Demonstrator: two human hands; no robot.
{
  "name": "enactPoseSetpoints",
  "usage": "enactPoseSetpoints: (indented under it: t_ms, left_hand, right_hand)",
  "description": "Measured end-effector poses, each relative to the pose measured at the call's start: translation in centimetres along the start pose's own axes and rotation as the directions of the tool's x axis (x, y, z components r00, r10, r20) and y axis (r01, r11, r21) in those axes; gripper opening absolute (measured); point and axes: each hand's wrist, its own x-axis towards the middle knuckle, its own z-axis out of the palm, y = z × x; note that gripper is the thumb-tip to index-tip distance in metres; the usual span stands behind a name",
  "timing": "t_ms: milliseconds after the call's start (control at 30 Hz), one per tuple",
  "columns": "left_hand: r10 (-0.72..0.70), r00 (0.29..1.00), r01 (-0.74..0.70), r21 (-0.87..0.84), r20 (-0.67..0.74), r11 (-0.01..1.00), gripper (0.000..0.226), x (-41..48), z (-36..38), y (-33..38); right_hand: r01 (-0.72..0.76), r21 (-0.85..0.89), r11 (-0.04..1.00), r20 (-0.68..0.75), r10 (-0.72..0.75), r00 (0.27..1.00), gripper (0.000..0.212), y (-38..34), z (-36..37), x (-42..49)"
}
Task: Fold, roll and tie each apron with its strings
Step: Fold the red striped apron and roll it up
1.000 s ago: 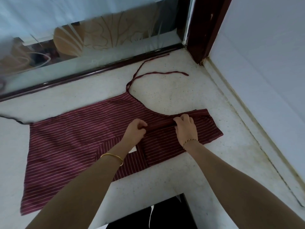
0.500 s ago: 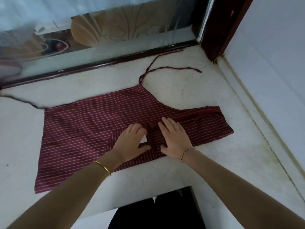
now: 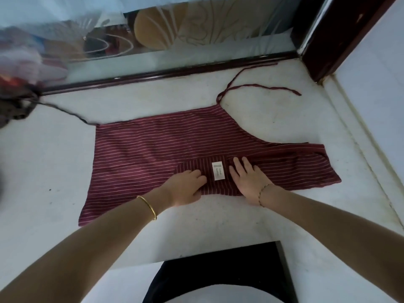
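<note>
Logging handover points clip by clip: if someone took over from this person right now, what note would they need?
Left hand: on the apron, fingers bent over the folded flap; whether it pinches the cloth is unclear.
Right hand: flat, pressing the cloth beside the white label.
Apron: spread on the white surface, near edge folded over at the middle. One string trails loose at the far right, another string runs off the far-left corner.
Done: a first fold, it seems.
Left: finish folding, roll, tie with the strings.
</note>
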Motion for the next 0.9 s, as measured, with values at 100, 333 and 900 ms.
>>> enactPoseSetpoints:
  t_ms: [100, 333, 900]
  left_hand:
    - [-0.055, 0.998, 0.055, -0.042, -0.002, 0.998, 0.035, -1.3, 0.5, -0.5]
    - [-0.299, 0.858, 0.348, -0.045, 0.416, 0.936, 0.036, -2.9, -1.1, -5.2]
    - [-0.607, 0.794, 0.604, -0.104, 0.003, 0.79, 0.027, 2.1, -6.6, -24.1]
  right_hand:
    - [-0.002, 0.069, 0.998, -0.072, 0.007, 0.997, 0.066, 0.5, -0.1, -0.2]
    - [0.005, 0.327, 0.945, 0.053, -0.023, 0.998, 0.041, 3.9, -6.0, 3.2]
    - [-0.306, 0.389, 0.869, 0.119, 0.282, 0.952, 0.021, 10.2, -13.8, 18.9]
